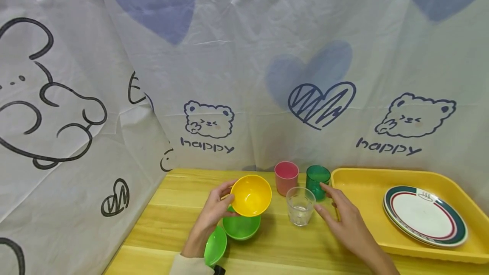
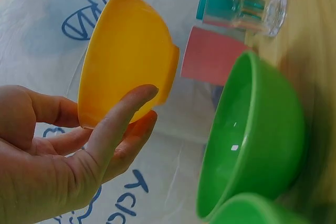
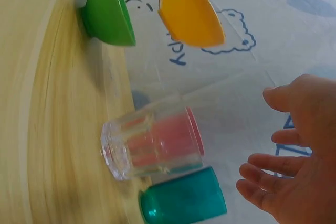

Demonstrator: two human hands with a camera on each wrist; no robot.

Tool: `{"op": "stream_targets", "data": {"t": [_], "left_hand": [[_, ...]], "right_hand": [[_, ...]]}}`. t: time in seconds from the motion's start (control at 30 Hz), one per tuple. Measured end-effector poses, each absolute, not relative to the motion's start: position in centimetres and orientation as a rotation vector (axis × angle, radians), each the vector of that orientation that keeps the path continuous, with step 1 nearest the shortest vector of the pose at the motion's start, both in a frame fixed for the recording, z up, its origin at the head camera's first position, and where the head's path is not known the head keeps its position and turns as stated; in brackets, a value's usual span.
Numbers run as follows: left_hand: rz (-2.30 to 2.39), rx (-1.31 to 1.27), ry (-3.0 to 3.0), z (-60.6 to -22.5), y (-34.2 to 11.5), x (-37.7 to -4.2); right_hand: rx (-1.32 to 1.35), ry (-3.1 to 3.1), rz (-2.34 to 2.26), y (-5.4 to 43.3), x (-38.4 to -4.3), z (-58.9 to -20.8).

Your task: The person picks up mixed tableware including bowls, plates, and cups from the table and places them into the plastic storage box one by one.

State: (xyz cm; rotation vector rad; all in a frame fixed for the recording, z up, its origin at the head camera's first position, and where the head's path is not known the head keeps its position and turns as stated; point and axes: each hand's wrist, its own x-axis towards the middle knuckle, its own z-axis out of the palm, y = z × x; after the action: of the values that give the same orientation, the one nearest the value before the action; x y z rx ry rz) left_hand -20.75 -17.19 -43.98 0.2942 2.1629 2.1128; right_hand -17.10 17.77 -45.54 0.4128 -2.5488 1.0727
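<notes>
My left hand [image 1: 216,205] grips a yellow bowl [image 1: 251,196] by its left side, thumb and fingers about the rim and base. The left wrist view shows that bowl [image 2: 126,56] raised above a green bowl [image 2: 262,135]. A second green bowl [image 1: 215,247] lies tilted beside the first, partly behind the left wrist. My right hand [image 1: 345,217] is spread with nothing in it, close to a clear glass [image 1: 300,207]. Behind the glass stand a pink cup [image 1: 286,177] and a green cup [image 1: 318,181]; the right fingertips overlap the green cup in the head view.
A yellow tray [image 1: 359,181] stands on the right of the wooden table [image 1: 160,220], with stacked plates [image 1: 424,215] in it. A white cloth [image 1: 244,63] with printed hearts and bears hangs behind the table and along its left side.
</notes>
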Motion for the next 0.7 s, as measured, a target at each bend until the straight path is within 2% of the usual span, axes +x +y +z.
{"op": "stream_targets", "data": {"t": [0.7], "left_hand": [[2.039, 0.355, 2.103, -45.1, -12.3, -19.2]], "right_hand": [[0.525, -2.488, 1.391, 12.7, -16.8, -45.8]]}}
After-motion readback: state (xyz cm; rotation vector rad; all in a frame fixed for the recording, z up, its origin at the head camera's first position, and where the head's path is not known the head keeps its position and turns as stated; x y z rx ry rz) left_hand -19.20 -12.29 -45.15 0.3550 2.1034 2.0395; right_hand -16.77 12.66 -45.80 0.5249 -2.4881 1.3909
